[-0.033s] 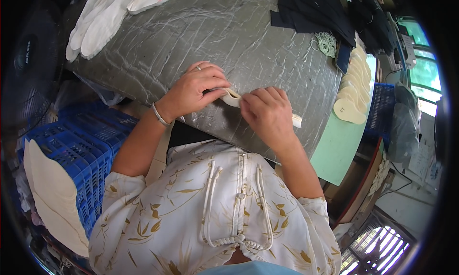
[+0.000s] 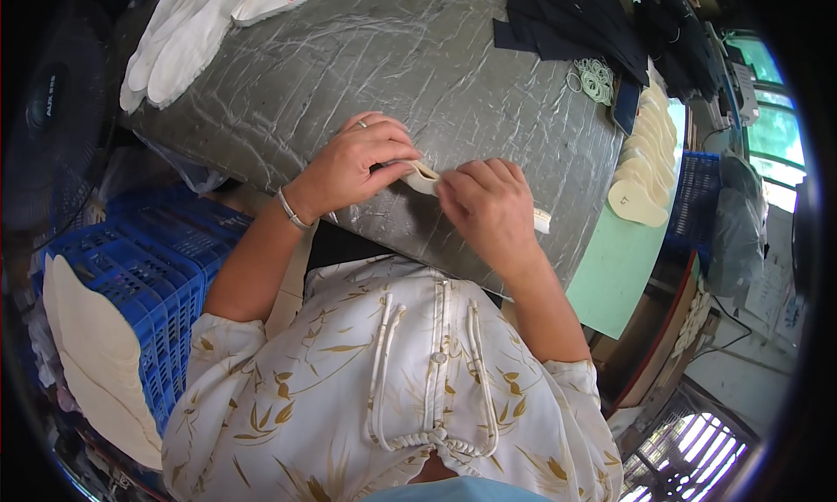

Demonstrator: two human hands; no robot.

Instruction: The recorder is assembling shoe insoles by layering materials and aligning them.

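Observation:
Between my hands, over the near part of the table, is a cream-coloured curved piece that looks like an insole (image 2: 422,182), bent so that a narrow gap shows along its upper side. My left hand (image 2: 362,157) pinches its left end between thumb and fingers. The fingers of my right hand (image 2: 488,201) are closed round its right part and hide much of it. Past the right hand a short white end (image 2: 541,220) sticks out; whether it belongs to the same piece I cannot tell.
A grey, film-covered table (image 2: 366,57) spreads ahead. White insoles (image 2: 187,44) lie far left, dark fabric (image 2: 567,18) and pale green rubber bands (image 2: 595,81) far right. Cream insoles (image 2: 641,175) overlap on a green sheet (image 2: 610,275). Blue crates (image 2: 131,284) and more insoles (image 2: 96,345) stand left.

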